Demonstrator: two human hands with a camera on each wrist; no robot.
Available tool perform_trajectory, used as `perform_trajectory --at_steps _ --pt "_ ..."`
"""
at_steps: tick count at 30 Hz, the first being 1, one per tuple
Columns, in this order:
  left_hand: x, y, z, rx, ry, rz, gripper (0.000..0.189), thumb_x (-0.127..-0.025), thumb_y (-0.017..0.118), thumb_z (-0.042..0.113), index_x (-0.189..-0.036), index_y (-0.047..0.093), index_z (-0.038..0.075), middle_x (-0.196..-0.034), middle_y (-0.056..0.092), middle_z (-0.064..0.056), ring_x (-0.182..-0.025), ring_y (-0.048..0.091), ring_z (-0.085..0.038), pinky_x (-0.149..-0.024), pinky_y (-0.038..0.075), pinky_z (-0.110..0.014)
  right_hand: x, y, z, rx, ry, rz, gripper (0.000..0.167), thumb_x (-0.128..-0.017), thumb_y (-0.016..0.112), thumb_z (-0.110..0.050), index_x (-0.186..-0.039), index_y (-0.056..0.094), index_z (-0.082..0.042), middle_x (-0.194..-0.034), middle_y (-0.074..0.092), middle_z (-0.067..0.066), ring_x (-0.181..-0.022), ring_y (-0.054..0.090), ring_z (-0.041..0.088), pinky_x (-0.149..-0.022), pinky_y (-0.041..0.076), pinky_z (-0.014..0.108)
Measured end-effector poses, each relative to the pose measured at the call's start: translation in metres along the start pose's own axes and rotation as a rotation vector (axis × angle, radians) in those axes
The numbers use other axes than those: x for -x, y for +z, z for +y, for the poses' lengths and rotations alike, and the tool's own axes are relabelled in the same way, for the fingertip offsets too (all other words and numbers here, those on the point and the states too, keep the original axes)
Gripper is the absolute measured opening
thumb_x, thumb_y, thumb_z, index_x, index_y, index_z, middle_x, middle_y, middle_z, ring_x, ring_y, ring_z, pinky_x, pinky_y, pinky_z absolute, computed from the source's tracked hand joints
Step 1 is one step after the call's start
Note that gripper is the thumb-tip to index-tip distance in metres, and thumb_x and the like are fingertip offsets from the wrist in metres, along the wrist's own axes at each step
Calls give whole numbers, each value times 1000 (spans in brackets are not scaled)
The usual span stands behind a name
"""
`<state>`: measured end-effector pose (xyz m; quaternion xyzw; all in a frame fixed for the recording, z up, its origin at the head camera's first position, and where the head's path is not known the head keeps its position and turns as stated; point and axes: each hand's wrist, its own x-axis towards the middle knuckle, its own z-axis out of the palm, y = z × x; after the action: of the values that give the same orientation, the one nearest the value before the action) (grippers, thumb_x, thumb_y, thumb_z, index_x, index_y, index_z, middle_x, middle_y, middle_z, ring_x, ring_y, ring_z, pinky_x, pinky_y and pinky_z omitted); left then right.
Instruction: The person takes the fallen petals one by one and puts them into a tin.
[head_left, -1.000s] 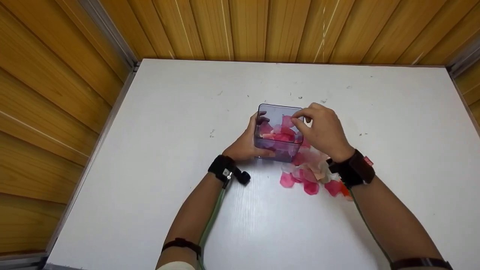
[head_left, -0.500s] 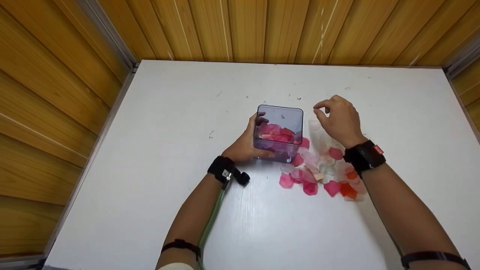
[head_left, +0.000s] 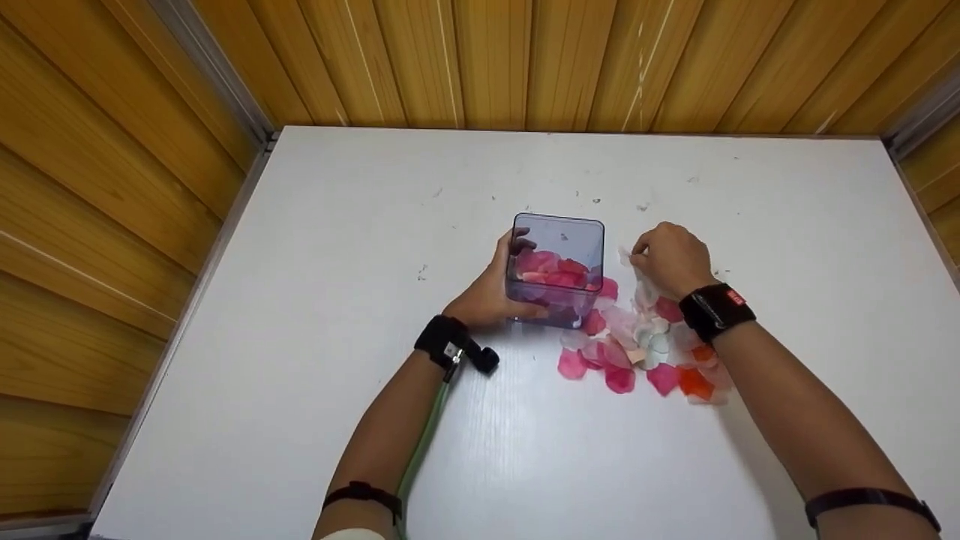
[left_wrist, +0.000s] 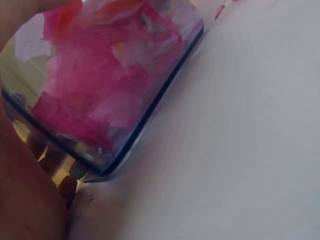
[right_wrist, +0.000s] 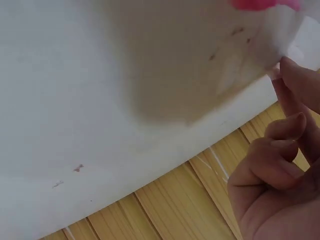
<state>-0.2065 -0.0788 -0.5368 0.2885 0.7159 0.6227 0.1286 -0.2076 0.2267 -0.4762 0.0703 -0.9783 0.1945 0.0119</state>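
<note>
A clear, bluish plastic box [head_left: 556, 304] stands tilted on the table, with pink and red artificial flower petals [head_left: 559, 271] inside. My left hand [head_left: 486, 296] grips it from the left, thumb on the near side and fingers round the far side. In the left wrist view the petals [left_wrist: 95, 75] press against the box wall. Right of the box, my right hand [head_left: 675, 259] is low over the table and pinches a pale, whitish petal [head_left: 625, 256] between thumb and index finger. The right wrist view shows the other fingers [right_wrist: 272, 167] curled.
Loose petals [head_left: 619, 379] in pink, white, peach and orange lie spread over the table right of the box, below the right hand. The white table [head_left: 360, 247] meets wood-look panels [head_left: 495, 60] at the back and left.
My right hand has come from over the box opening to the right, then down to the table by the pale petals. One pink petal has dropped into the box. The left hand has stayed put.
</note>
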Motion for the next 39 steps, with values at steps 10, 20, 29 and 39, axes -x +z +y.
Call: perform_trajectory --at_steps 10,20,29,39 --pt "-1 2 -1 -11 1 -12 123 -71 95 20 -159 10 19 -155 33 -13 -141 38 -14 -120 29 -33 32 -40 -43 -111 -103 360 17 -94 76 -9 -102 79 5 -83 59 21 -79 54 35 -66 41 44" --pt "1 2 0 -10 8 -13 121 -72 95 21 -159 11 20 -152 36 -7 -138 41 -15 -118 33 -34 49 -26 -119 -152 -278 318 14 -88 84 -11 -97 81 -1 -80 56 12 -79 56 28 -63 47 38" --pt "-3 6 -1 3 8 -19 120 -72 94 19 -159 11 20 -150 37 -6 -133 44 -13 -116 35 -33 45 -19 -129 -135 -331 230 15 -89 82 -12 -100 81 -2 -81 55 10 -81 54 27 -62 44 36" --pt "-1 3 2 -42 2 -14 123 -72 95 26 -159 9 13 -152 35 -11 -140 38 -14 -120 29 -34 77 -76 -57 -156 -172 274 15 -93 78 -9 -105 80 0 -86 61 14 -80 52 27 -68 39 37"
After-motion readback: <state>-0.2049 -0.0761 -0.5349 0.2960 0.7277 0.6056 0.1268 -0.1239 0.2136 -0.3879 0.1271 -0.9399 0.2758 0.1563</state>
